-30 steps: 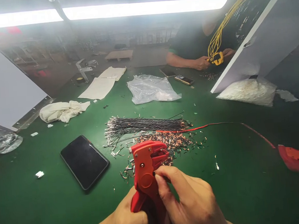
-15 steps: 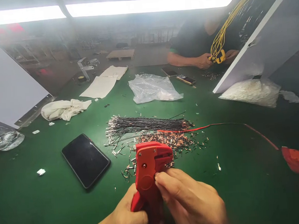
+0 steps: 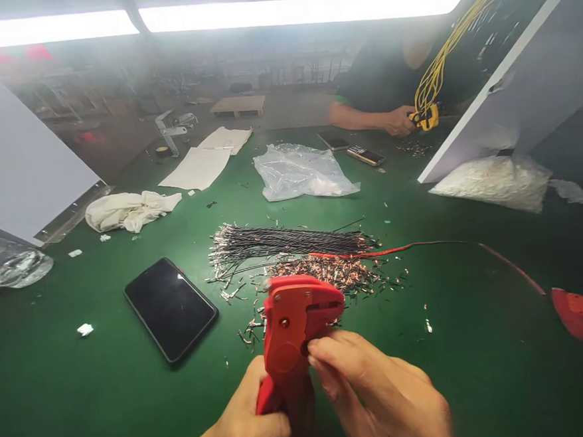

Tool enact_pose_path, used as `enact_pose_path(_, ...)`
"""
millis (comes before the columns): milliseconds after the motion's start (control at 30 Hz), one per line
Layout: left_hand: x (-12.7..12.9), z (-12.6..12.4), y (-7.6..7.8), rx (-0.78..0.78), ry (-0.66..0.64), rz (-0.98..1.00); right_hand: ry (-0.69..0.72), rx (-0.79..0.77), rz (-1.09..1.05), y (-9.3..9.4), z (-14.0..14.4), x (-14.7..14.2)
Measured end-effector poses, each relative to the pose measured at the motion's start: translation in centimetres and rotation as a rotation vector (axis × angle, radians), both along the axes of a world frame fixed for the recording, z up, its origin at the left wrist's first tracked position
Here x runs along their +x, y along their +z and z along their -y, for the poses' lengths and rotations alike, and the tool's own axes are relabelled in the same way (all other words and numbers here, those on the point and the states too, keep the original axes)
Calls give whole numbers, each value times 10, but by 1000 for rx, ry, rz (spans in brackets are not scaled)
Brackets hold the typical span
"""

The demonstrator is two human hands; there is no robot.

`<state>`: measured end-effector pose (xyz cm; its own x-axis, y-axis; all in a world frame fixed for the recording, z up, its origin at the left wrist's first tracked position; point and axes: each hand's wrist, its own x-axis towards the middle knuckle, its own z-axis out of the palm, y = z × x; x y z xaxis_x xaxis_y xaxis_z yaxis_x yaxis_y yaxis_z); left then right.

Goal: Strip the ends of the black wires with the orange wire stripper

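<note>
left hand (image 3: pixel 246 428) clenching the red wire stripper (image 3: pixel 292 328) handle low over the desk (image 3: pixel 59 401) | right hand (image 3: pixel 384 398) pinching fingertips at its head | phone (image 3: pixel 171 309) lying left | black wire bundle (image 3: pixel 288 241) and copper scraps (image 3: pixel 335 272) lying just beyond | co-worker's hand (image 3: pixel 398 120) gripping yellow wires (image 3: pixel 435 68) far back

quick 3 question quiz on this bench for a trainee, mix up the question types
1. True or false: the left hand grips the handle of the red wire stripper.
2. What lies on the green mat left of the stripper? A) a black phone B) a yellow cable C) a white rag
3. Fill in: behind the stripper's head lies a bundle of ____ wires.

Key
1. True; the right hand has its fingers at the stripper's side.
2. A
3. black
</note>
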<state>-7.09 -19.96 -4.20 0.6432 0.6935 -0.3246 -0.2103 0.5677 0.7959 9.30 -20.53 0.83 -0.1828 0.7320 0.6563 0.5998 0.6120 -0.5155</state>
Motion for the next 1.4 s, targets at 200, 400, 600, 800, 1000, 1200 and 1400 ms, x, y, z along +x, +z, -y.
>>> enact_pose_path(200,1,-5,1,12,12,37,-66,56,-80,5,-7,-7)
enact_pose_path(400,-1,-4,2,43,-81,84,-91,2,-30,2,-4,-5)
enact_pose_path(600,-1,-6,9,60,-141,66,-163,39,-21,-1,1,-5)
enact_pose_path(800,-1,-11,28,77,-170,71,-239,129,-34,-4,1,-13)
enact_pose_path(1000,-2,-12,28,83,-167,40,-265,122,29,-4,2,-12)
enact_pose_path(1200,-4,-3,15,-39,-153,0,-194,-13,23,5,0,-3)
enact_pose_path(1400,-2,-4,24,-92,-148,74,-169,-2,58,6,1,-1)
